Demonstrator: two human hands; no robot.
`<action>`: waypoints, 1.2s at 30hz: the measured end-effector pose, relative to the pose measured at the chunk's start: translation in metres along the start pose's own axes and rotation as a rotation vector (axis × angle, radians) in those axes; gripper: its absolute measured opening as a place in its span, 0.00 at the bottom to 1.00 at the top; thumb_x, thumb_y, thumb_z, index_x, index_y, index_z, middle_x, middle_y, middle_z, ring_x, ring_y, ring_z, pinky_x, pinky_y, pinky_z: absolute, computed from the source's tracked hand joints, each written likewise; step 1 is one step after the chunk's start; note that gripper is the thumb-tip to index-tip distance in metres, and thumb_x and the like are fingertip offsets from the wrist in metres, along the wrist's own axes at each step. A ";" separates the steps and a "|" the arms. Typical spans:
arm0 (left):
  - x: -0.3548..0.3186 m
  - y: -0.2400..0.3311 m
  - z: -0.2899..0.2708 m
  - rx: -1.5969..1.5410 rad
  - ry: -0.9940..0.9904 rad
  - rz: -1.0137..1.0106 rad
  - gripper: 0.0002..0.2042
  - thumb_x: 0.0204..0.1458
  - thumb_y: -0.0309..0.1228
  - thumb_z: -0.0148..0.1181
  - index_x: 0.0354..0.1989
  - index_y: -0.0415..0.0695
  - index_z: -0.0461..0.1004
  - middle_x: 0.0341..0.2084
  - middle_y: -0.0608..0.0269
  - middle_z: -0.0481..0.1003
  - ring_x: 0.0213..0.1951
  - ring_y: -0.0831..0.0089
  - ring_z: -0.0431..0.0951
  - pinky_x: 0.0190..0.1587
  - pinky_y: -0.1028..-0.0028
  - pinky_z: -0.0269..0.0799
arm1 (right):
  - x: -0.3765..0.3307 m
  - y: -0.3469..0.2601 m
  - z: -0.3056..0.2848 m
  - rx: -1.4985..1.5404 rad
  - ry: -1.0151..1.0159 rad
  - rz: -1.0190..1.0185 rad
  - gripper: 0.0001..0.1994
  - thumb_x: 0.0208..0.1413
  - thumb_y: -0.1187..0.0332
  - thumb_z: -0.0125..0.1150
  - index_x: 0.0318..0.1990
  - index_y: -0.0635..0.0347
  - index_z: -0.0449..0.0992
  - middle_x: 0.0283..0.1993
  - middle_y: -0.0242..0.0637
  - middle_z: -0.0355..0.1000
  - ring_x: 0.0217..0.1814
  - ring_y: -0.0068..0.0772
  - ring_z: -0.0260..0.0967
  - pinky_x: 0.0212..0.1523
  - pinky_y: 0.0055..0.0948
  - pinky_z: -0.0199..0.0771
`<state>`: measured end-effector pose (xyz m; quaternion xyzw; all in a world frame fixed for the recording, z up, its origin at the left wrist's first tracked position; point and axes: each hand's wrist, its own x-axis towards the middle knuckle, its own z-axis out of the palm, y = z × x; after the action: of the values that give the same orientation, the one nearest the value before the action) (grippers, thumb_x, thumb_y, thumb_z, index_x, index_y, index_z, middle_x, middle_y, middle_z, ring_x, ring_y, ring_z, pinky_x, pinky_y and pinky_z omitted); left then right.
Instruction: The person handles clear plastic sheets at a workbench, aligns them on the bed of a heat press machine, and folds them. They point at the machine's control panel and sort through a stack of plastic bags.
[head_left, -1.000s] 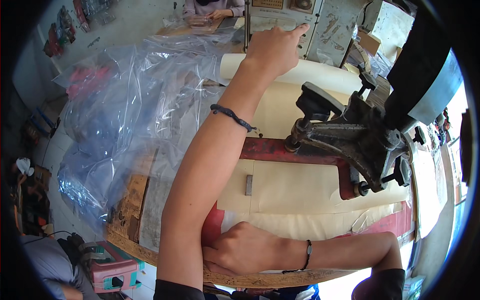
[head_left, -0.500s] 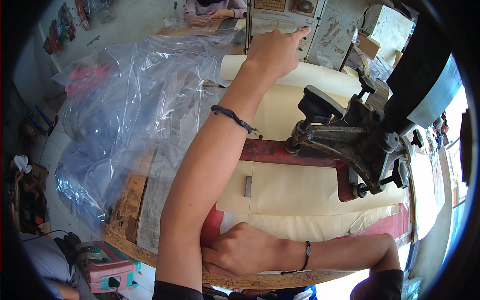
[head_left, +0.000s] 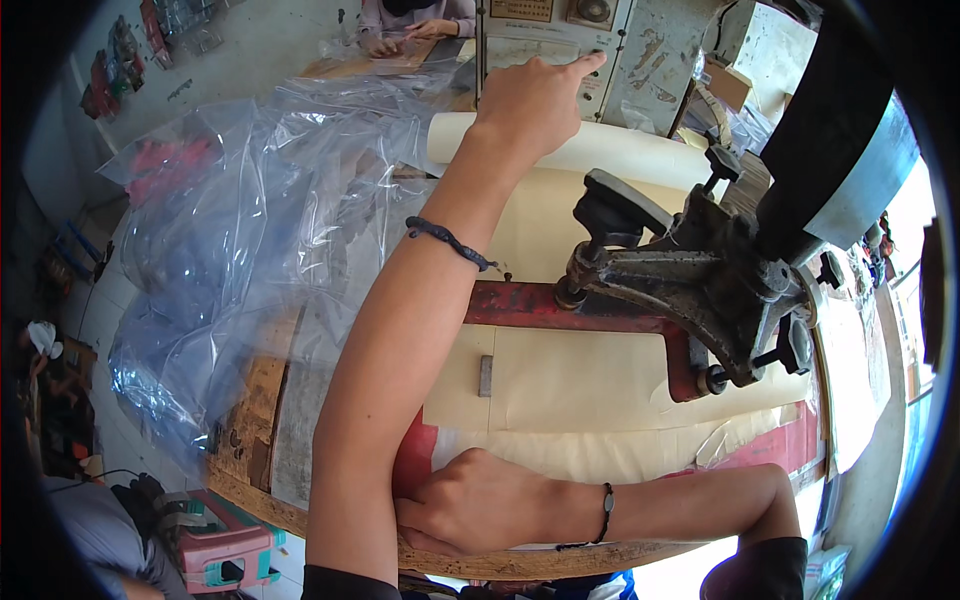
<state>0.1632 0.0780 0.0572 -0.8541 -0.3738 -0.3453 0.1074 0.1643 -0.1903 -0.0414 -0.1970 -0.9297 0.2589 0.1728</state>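
Note:
My left hand (head_left: pixel 527 108) reaches far forward, its index finger stretched toward the front of a grey machine panel (head_left: pixel 628 75), with the other fingers curled. I cannot tell whether the fingertip touches the panel. By the near table edge, my right hand (head_left: pixel 475 505) rests with fingers folded; whatever lies under them is hidden. Next to it is a red sheet (head_left: pixel 415 458) under a cream sheet (head_left: pixel 590 375). A red metal bar frame (head_left: pixel 570 306) lies across the cream sheet, joined to a dark metal machine head (head_left: pixel 700 275). A small grey metal block (head_left: pixel 486 376) sits on the sheet.
Crumpled clear plastic sheeting (head_left: pixel 230 230) covers the table's left side. A cream roll (head_left: pixel 630 152) lies along the back. The machine's thick black arm (head_left: pixel 830 120) rises at right. Another person's hands (head_left: pixel 410 38) work at a far table. A pink and green stool (head_left: pixel 230 555) stands lower left.
The whole view has shifted slightly, so most things sit a little farther left. My left finger stays at the panel and my right hand stays by the table edge.

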 end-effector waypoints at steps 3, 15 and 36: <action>-0.002 0.001 0.000 0.004 0.000 -0.018 0.30 0.51 0.28 0.54 0.65 0.65 0.64 0.27 0.49 0.79 0.31 0.51 0.81 0.36 0.55 0.78 | 0.000 0.002 0.002 0.025 -0.007 -0.005 0.12 0.58 0.62 0.55 0.27 0.59 0.70 0.18 0.36 0.68 0.20 0.42 0.70 0.22 0.38 0.72; -0.002 0.005 -0.001 0.002 -0.024 -0.036 0.30 0.50 0.29 0.55 0.65 0.64 0.63 0.28 0.49 0.79 0.32 0.50 0.81 0.36 0.55 0.78 | 0.000 0.001 0.000 0.053 -0.028 -0.014 0.12 0.58 0.62 0.54 0.29 0.61 0.71 0.18 0.37 0.68 0.20 0.43 0.70 0.23 0.39 0.73; -0.002 0.003 0.001 0.063 -0.052 -0.018 0.30 0.50 0.29 0.53 0.65 0.65 0.64 0.24 0.53 0.79 0.30 0.52 0.81 0.35 0.54 0.77 | 0.000 0.001 0.003 0.121 -0.002 0.006 0.10 0.54 0.67 0.52 0.26 0.64 0.71 0.18 0.44 0.71 0.23 0.47 0.74 0.26 0.42 0.74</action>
<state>0.1652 0.0750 0.0548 -0.8556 -0.3949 -0.3117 0.1215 0.1630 -0.1904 -0.0443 -0.1887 -0.9119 0.3152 0.1828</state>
